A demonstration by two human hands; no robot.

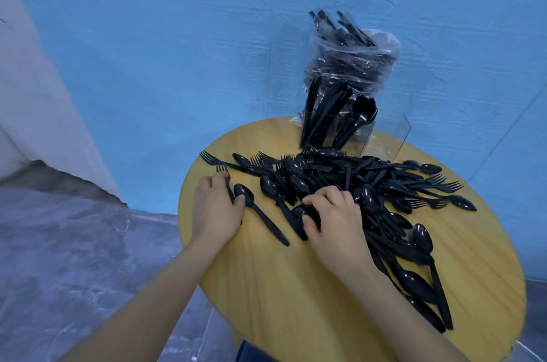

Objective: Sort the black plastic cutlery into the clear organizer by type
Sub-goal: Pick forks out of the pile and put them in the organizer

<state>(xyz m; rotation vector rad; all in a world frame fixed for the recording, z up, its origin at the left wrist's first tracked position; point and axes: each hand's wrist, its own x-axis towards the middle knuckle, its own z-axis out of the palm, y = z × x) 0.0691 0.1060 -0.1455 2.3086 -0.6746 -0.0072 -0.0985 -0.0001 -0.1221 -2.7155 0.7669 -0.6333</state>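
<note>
A: What sits nearest on the round yellow bench (296,302)?

B: Two hands. The left hand (217,207) curls its fingers round a black fork (225,181), tines pointing away, at the bench's left edge. Just beside it lies one lone spoon (260,213), bowl away from the person, handle towards them. The right hand (334,222) has bent fingers pressed into the edge of the cutlery pile (370,193); its thumb and fingers seem to close on a dark piece, but which type I cannot tell.

A: How many pieces are in the pile?

B: Too many and too tangled to count. Forks, spoons and long handles overlap across the middle and down the right side. At least four spoon bowls show along the right edge, and several fork heads fan out at the far left and far right.

A: And the containers beyond?

B: One clear organizer (349,127) stands at the far rim. Its left compartment holds a bunch of upright knives, the middle one holds forks with tines up, and the right one shows nothing I can make out. Behind it a clear plastic bag (352,62) stuffed with more black cutlery leans against the blue wall (177,35); its contents blur together.
</note>
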